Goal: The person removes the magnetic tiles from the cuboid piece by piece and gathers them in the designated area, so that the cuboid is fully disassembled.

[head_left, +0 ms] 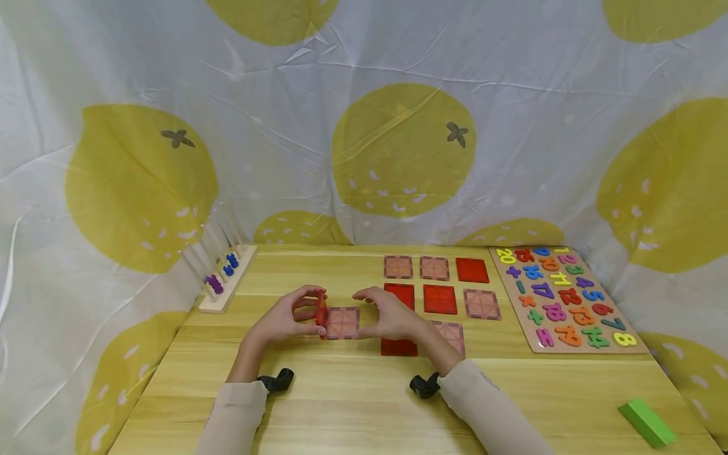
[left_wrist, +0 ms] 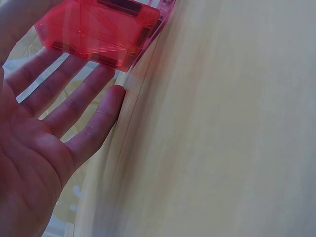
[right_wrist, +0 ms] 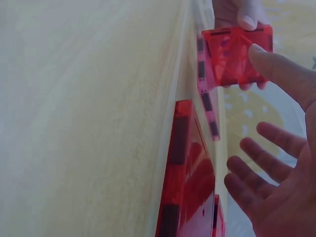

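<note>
My left hand grips a red magnetic tile, thumb on one side and fingers on the other. The red tile stands on edge along the left side of a pink magnetic tile lying on the table. In the left wrist view, the see-through red tile rests against the fingertips. To the right of the pink tile is my right hand, fingers spread and holding nothing, its thumb tip close to that tile's right edge. Under its wrist, flat red tiles are partly hidden.
Flat red and pink tiles, including a red one, lie in rows right of centre. A number puzzle board lies at the right, a green block at the near right. A pegged wooden stand with small coloured pieces is at the left.
</note>
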Tool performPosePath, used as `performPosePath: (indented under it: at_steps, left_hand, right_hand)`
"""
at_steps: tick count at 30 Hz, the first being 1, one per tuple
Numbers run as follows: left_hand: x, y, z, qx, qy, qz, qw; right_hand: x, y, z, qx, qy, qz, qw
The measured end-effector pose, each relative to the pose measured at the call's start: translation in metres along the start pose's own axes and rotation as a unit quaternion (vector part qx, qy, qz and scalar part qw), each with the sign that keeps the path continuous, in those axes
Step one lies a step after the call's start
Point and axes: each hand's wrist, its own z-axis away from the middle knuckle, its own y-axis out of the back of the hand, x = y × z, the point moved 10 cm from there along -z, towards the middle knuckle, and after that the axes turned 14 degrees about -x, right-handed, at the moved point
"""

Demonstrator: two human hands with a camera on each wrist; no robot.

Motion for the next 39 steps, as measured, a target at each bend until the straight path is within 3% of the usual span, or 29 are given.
performPosePath:
  at_steps: [25,39]
  left_hand:
    - [0.000,0.001,0.000,0.000,0.000,-0.008,1.0000]
    - [0.003,0.001,-0.001,0.000,-0.003,0.004,1.0000]
  right_hand:
    - [-0.016,-0.014,-0.027,-0.015,-0.013,0.071,0.9973]
    - [-0.017,-0.021,-0.035,-0.023,-0.052,0.151,0.9869]
